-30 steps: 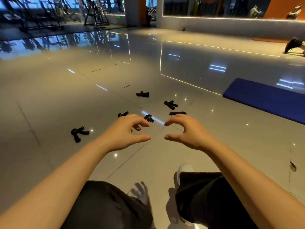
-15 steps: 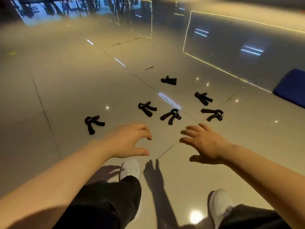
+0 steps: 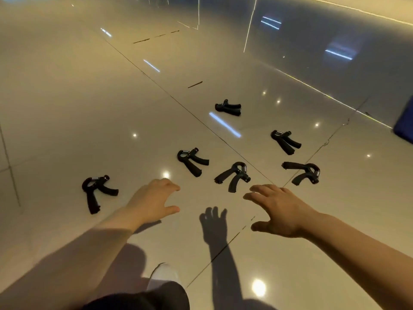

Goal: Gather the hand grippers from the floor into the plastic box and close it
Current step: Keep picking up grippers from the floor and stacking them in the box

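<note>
Six black grippers lie scattered on the glossy floor (image 3: 67, 108). Taking the middle gripper (image 3: 233, 175) as landmark: the left hand (image 3: 154, 201) hovers just left and nearer the person, fingers loosely bent, holding nothing; the right hand (image 3: 277, 209) hovers just right of it, fingers spread, grip apart. A white shoe (image 3: 164, 275) shows below.
</note>
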`<state>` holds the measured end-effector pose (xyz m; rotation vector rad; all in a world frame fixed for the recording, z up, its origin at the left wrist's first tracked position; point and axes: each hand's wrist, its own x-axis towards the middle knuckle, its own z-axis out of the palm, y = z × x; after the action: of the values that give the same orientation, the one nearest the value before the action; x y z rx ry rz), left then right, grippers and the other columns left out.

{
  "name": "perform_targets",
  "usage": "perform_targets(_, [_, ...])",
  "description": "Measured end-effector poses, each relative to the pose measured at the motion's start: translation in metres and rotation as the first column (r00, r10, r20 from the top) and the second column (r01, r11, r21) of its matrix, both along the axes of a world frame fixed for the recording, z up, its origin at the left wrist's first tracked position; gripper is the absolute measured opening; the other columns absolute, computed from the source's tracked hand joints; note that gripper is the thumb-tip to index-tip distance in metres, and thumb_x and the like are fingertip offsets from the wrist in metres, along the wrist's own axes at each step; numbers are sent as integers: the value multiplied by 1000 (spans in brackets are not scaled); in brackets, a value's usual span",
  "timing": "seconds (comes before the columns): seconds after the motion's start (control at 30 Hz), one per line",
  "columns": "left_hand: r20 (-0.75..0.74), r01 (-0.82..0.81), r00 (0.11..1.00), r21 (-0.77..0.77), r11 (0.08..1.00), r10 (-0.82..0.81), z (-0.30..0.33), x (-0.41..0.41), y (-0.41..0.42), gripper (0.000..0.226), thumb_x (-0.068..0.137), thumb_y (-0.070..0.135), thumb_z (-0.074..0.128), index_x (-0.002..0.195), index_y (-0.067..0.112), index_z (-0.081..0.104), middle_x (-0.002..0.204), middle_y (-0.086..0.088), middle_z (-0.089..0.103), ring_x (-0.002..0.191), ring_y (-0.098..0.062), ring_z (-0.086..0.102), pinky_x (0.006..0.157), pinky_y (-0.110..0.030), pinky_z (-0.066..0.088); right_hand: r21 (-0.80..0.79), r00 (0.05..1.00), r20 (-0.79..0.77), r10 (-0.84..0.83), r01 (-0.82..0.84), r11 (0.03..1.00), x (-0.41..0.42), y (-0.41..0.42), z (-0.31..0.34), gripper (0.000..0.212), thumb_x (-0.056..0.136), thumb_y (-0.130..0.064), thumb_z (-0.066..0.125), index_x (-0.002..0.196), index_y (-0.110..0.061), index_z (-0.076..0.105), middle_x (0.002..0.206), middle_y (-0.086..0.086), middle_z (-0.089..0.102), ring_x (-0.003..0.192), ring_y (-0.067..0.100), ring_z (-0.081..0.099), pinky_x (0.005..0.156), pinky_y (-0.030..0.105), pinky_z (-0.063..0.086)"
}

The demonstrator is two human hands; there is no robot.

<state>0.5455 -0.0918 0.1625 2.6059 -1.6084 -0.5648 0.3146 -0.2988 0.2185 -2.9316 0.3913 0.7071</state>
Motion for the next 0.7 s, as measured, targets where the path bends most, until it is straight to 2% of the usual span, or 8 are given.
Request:
perform_targets(0.13, [39, -264, 964, 28, 964, 263, -76, 35, 23, 65, 85, 50, 56, 142, 24, 37, 146, -3, 36, 133, -24, 33, 104, -38, 34, 19, 1000, 13, 19, -19, 1000, 58, -18, -50, 75, 85, -57, 53, 146, -33, 18, 157, -2, 13, 144, 22, 11, 114, 41, 17])
perform_targets(0.27, [67, -337, 939, -22, 941, 337, -142, 61, 34, 77, 71, 49, 71, 135, 24, 38, 143, -12, 38, 130, -31, 29, 95, -59, 38, -8, 999, 11, 40, -40, 999, 124, -22, -119, 78, 86, -59, 51, 148, -33, 11, 159, 1, 4, 145, 29, 1, 114, 53, 9])
perform_targets(0.33, [110, -460, 883, 19, 888, 455, -165, 73, 40, 74, 78, 68, 45, 138, 29, 28, 146, -10, 31, 133, -32, 19, 95, -63, 33, -73, 991, -58, 120, -124, 990, 156, -20, -154, 81, 87, -61, 47, 148, -32, 3, 159, 3, -5, 144, 34, -7, 111, 61, 1])
perform_targets(0.4, [146, -575, 815, 82, 814, 561, -191, 89, 49, 83, 79, 77, 22, 148, 33, 7, 155, -4, 8, 139, -31, -5, 102, -66, 19, -89, 987, -81, 137, -144, 986, 186, -22, -186, 81, 89, -63, 41, 148, -33, -5, 158, 6, -10, 143, 36, -12, 110, 63, -1])
perform_targets(0.47, [190, -633, 773, 174, 754, 605, -213, 100, 61, 88, 74, 82, 12, 144, 38, -19, 156, 1, -18, 137, -30, -26, 106, -67, 4, -111, 990, -41, 133, -137, 984, 218, -29, -208, 75, 91, -63, 33, 147, -35, -8, 158, 7, -9, 143, 38, -11, 112, 64, 3])
perform_targets(0.5, [207, -654, 756, 206, 728, 621, -218, 105, 67, 90, 72, 85, 9, 141, 39, -25, 154, 3, -25, 138, -32, -25, 106, -67, 3, -129, 993, -23, 119, -121, 984, 232, -34, -215, 72, 92, -62, 28, 147, -35, -9, 158, 7, -8, 142, 39, -10, 111, 63, 5])
perform_targets(0.57, [212, -718, 695, 247, 651, 687, -225, 116, 76, 92, 70, 87, 11, 141, 40, -26, 152, 8, -30, 141, -32, -19, 107, -65, 7, -157, 996, -47, 82, -88, 984, 254, -41, -228, 71, 91, -65, 21, 147, -36, -12, 158, 5, -7, 142, 41, -5, 111, 62, 7])
perform_targets(0.7, [169, -804, 589, 223, 552, 790, -232, 134, 79, 93, 68, 87, 16, 143, 44, -17, 151, 7, -33, 138, -27, -29, 107, -64, 10, -179, 997, -60, -42, 31, 983, 269, -47, -258, 75, 85, -74, 19, 146, -40, -9, 158, 3, -1, 139, 42, 7, 110, 62, 9])
